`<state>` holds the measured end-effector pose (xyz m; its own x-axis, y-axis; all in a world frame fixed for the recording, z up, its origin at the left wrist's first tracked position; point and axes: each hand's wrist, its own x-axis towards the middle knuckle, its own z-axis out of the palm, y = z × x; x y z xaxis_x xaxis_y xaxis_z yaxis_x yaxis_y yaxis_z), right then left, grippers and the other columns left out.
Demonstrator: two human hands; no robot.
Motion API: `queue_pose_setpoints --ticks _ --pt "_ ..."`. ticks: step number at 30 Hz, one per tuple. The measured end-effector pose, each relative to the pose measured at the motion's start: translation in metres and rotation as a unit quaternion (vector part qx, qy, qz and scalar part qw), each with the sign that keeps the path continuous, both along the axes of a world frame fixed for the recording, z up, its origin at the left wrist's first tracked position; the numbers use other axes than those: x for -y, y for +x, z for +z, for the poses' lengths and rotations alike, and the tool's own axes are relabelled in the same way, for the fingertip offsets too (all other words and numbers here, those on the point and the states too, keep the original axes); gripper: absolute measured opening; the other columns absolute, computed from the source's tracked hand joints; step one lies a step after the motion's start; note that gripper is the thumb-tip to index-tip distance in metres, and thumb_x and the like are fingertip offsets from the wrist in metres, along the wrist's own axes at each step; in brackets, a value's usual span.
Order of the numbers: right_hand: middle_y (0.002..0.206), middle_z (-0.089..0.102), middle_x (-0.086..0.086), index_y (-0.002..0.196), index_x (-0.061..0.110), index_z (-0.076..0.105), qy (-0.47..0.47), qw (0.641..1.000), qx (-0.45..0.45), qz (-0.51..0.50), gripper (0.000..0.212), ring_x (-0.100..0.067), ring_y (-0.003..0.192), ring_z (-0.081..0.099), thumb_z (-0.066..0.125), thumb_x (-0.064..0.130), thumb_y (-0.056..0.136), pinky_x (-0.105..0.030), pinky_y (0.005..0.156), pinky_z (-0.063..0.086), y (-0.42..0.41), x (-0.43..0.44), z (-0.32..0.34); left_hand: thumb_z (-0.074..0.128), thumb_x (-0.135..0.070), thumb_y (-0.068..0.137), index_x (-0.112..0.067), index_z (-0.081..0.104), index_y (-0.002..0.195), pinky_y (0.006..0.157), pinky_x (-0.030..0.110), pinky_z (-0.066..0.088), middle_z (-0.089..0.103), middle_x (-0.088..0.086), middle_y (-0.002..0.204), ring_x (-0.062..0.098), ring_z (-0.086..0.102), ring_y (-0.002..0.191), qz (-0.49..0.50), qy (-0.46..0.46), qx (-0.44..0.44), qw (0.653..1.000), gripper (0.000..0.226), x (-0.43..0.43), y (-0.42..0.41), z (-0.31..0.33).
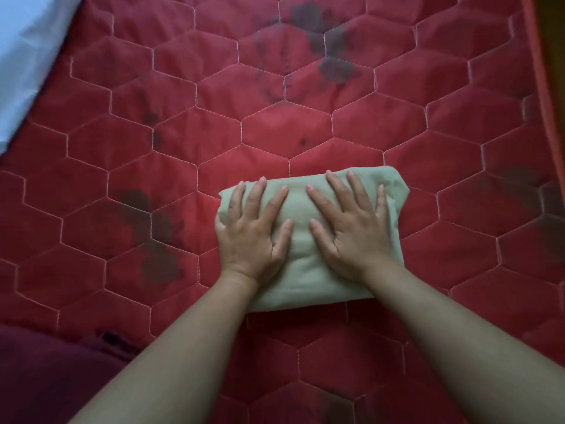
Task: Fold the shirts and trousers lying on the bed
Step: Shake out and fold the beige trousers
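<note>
A pale green garment (301,270), folded into a compact rectangle, lies on the red quilted mattress (287,130) in the lower middle of the view. My left hand (252,231) presses flat on its left half, fingers spread and straight. My right hand (351,231) presses flat on its right half in the same way. Both palms cover much of the fabric, and the thumbs nearly meet over its centre. Whether it is a shirt or trousers cannot be told.
A light blue-white cloth (27,53) lies at the upper left corner. Dark maroon fabric (46,371) sits at the lower left. The mattress has dark stains, and its right edge (541,87) runs down the frame's right side.
</note>
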<state>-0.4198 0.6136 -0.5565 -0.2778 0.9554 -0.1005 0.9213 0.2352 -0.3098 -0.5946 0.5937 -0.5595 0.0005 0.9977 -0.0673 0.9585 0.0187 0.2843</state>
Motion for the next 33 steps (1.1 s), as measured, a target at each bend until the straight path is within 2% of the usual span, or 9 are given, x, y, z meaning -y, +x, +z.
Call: queue_pose_setpoints --ticks 2,4,6,9,12,18,27,30,33 --pt "0.157 0.014 -0.001 0.139 0.04 0.039 0.008 0.998 -0.021 -0.053 0.051 -0.023 0.144 0.01 0.039 0.049 0.089 -0.062 0.11 0.004 0.002 0.003 0.003 0.037 -0.052 0.084 -0.039 0.043 0.135 0.101 0.062 0.024 0.028 0.003 0.152 0.026 0.021 0.14 0.025 0.005 0.009 1.0 0.053 0.003 0.002 0.003" --pt "0.157 0.004 -0.003 0.138 0.045 0.034 -0.003 0.984 -0.021 -0.175 0.052 -0.029 0.143 0.006 0.043 0.053 0.088 -0.066 0.107 0.01 0.005 0.008 0.008 0.041 -0.053 0.084 -0.043 0.039 0.136 0.104 0.065 0.016 0.017 0.007 0.154 0.028 0.011 0.142 0.101 -0.003 0.026 0.994 0.053 0.01 0.002 0.005" --pt "0.155 0.0 -0.003 0.139 0.05 0.025 -0.027 0.965 -0.021 -0.26 0.058 -0.032 0.139 0.013 0.041 0.062 0.085 -0.063 0.103 0.025 0.006 0.016 0.012 0.044 -0.056 0.084 -0.043 0.034 0.138 0.102 0.062 0.027 0.02 0.012 0.151 0.034 0.021 0.137 0.207 -0.014 0.052 0.977 0.056 0.019 0.002 0.007" --pt "0.153 0.007 -0.007 0.141 0.051 0.019 -0.051 0.964 -0.037 -0.259 0.063 -0.035 0.127 0.029 0.043 0.062 0.084 -0.051 0.093 0.04 0.006 0.03 0.018 0.043 -0.052 0.088 -0.041 0.023 0.144 0.092 0.05 0.039 0.039 0.02 0.133 0.038 0.043 0.114 0.263 -0.029 0.073 0.961 0.06 0.04 0.011 0.012" --pt "0.149 0.014 -0.011 0.141 0.052 0.018 -0.072 0.965 -0.05 -0.248 0.063 -0.039 0.116 0.042 0.044 0.062 0.085 -0.045 0.088 0.044 0.009 0.041 0.022 0.045 -0.048 0.09 -0.04 0.019 0.145 0.08 0.045 0.046 0.043 0.019 0.11 0.037 0.053 0.089 0.273 -0.045 0.116 0.954 0.062 0.057 0.014 0.018" --pt "0.146 0.019 -0.01 0.14 0.052 0.019 -0.103 0.963 -0.064 -0.239 0.062 -0.039 0.106 0.054 0.043 0.062 0.084 -0.045 0.081 0.049 0.028 0.101 0.028 0.045 -0.048 0.089 -0.041 0.017 0.145 0.07 0.038 0.045 0.035 0.007 0.094 0.034 0.054 0.079 0.245 -0.078 0.14 0.956 0.063 0.118 0.022 0.027" --pt "0.147 0.016 -0.008 0.141 0.05 0.021 -0.154 0.943 -0.046 -0.292 0.065 -0.04 0.113 0.05 0.046 0.061 0.083 -0.046 0.084 0.048 0.069 0.228 0.04 0.056 -0.045 0.084 -0.042 0.011 0.144 0.073 0.038 0.046 0.042 0.012 0.105 0.032 0.054 0.085 0.185 -0.149 0.165 0.957 0.076 0.227 0.052 0.04" --pt "0.15 0.014 -0.014 0.144 0.041 0.026 -0.156 0.95 -0.03 -0.27 0.066 -0.039 0.125 0.039 0.052 0.054 0.084 -0.048 0.096 0.041 0.075 0.234 0.054 0.047 -0.057 0.083 -0.044 0.005 0.145 0.087 0.048 0.043 0.036 0.014 0.127 0.034 0.047 0.112 0.197 -0.194 0.101 0.956 0.076 0.233 0.055 0.051" --pt "0.155 0.01 -0.012 0.145 0.033 0.028 -0.141 0.965 0.012 -0.221 0.067 -0.034 0.139 0.019 0.049 0.056 0.086 -0.05 0.104 0.032 0.075 0.227 0.083 0.037 -0.066 0.081 -0.044 0.006 0.144 0.102 0.059 0.028 0.016 0.01 0.15 0.032 0.02 0.137 0.179 -0.191 0.024 0.965 0.073 0.231 0.056 0.079"
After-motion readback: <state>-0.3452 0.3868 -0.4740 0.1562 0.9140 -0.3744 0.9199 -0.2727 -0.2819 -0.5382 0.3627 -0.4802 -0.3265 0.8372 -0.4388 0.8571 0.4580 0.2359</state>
